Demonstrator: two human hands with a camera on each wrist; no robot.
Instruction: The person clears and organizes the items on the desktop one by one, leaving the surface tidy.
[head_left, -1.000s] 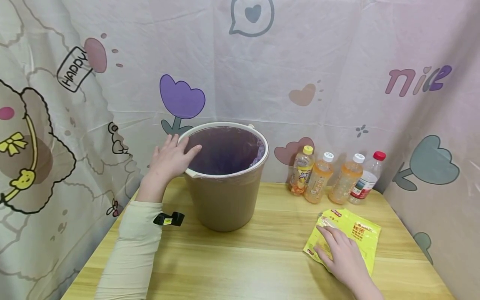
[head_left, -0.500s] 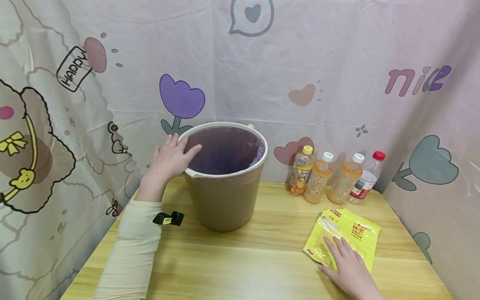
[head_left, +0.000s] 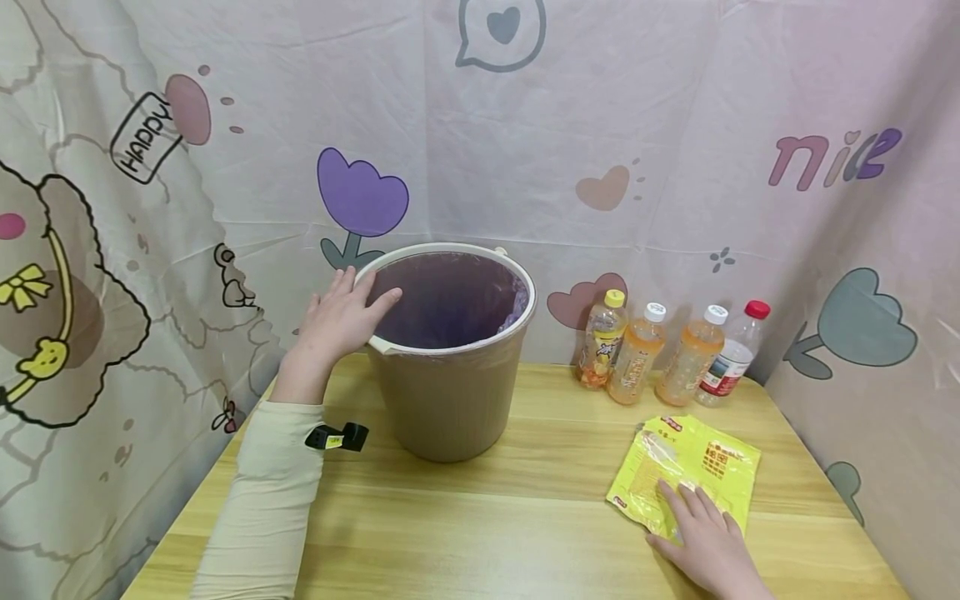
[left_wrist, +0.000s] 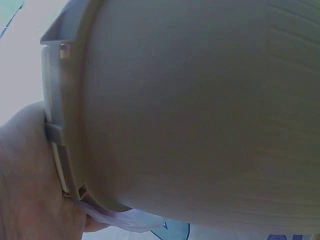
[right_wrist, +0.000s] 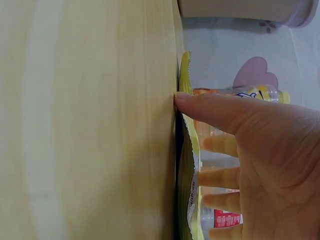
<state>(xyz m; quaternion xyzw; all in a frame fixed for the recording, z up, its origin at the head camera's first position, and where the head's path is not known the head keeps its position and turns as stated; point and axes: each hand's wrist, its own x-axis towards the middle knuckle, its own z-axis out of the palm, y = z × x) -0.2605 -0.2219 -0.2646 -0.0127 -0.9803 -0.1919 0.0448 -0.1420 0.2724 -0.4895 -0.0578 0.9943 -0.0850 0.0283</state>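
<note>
My left hand (head_left: 336, 321) rests with spread fingers on the white rim of a brown trash can (head_left: 450, 400), which stands upright on the table. A thin purple plastic liner (head_left: 517, 308) shows inside it. In the left wrist view the palm lies against the rim (left_wrist: 70, 130). My right hand (head_left: 703, 537) is over the near edge of a flat yellow food packet (head_left: 731, 467), fingers extended onto it. From the right wrist, the thumb (right_wrist: 210, 107) reaches the packet's near edge (right_wrist: 192, 165) close to the table, and the other fingertips touch its top.
Several plastic bottles stand in a row at the back right: a yellow-capped one (head_left: 602, 342), two white-capped orange ones, and a red-capped clear one (head_left: 738, 354). The wooden table (head_left: 450, 533) meets a printed cloth (head_left: 495, 167) behind and at both sides.
My right hand has drawn back toward the packet's near edge and slightly right, uncovering more of the packet. The left hand stays on the trash can's rim.
</note>
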